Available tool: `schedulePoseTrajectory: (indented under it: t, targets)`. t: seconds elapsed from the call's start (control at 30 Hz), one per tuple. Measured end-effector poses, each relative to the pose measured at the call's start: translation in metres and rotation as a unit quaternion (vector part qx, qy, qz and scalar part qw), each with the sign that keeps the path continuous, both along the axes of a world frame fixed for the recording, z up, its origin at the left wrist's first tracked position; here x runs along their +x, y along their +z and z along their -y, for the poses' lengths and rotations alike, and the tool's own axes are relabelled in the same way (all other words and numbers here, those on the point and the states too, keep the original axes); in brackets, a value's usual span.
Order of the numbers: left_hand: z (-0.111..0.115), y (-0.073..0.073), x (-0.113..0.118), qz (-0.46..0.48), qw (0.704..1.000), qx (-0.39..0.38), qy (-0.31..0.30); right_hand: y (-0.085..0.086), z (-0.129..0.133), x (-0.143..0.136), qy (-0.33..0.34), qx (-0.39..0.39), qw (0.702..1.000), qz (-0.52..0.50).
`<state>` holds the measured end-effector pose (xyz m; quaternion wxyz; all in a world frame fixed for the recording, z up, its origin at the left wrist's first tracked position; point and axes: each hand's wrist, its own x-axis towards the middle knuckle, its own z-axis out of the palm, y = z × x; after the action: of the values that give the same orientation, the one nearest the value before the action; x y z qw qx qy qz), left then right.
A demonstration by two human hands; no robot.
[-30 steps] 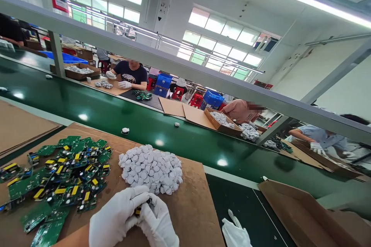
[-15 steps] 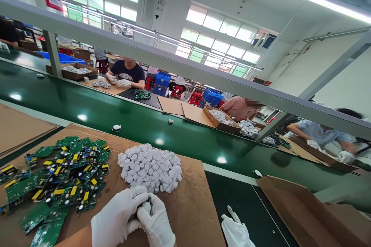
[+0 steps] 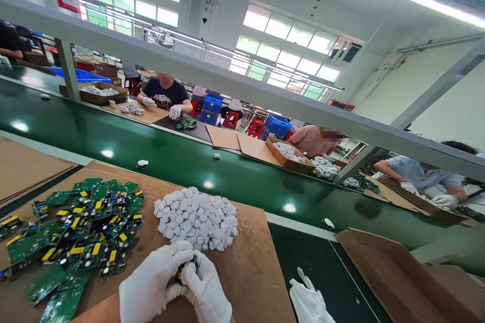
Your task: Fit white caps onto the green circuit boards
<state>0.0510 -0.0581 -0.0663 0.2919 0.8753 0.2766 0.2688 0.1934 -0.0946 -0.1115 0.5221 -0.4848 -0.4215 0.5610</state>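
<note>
Held part point(image 3: 181, 273): mostly hidden between both hands, just nearside of the white pile point(image 3: 195, 219)
Left hand point(image 3: 153, 282): fingers curled, pinching the part
Right hand point(image 3: 208, 287): likewise curled round it
Circuit boards point(image 3: 78, 251): left of the pile
Green belt point(image 3: 246, 184): beyond the pile

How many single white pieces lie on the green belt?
4 pieces: one far left, one beyond the circuit boards, one beyond the white pile, one beside the near carton. Some may be hidden.

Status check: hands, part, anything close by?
Left hand and right hand, both gloved, together gripping a small part, mostly hidden. White-disc pile just beyond the fingers. Green circuit boards heaped to the left.
</note>
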Motion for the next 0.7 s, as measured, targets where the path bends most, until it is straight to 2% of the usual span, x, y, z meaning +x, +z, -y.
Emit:
schedulePoseTrajectory:
  t: [0.13,0.23,0.37,0.47,0.57,0.7]
  targets:
    - [0.003,-0.009,0.000,0.035,0.999,-0.015,0.026,0.004,0.001,-0.004,0.000,0.032,0.999,-0.004]
    - [0.004,-0.011,0.001,0.039,0.997,-0.046,0.039,0.009,0.005,-0.005,-0.010,0.028,0.999,-0.030]
    - [0.002,-0.008,0.001,0.028,0.998,-0.054,0.002,0.017,0.006,-0.007,0.038,-0.018,0.987,-0.157]
    - [0.001,-0.010,0.000,0.047,0.998,-0.030,0.004,0.018,0.008,-0.007,0.059,-0.018,0.971,-0.229]
    - [0.001,-0.018,-0.001,0.084,0.996,-0.040,0.011,0.015,0.011,-0.005,0.053,-0.011,0.971,-0.234]
    - [-0.004,-0.029,-0.005,0.141,0.984,-0.107,0.007,0.014,0.016,0.000,0.071,-0.019,0.971,-0.226]
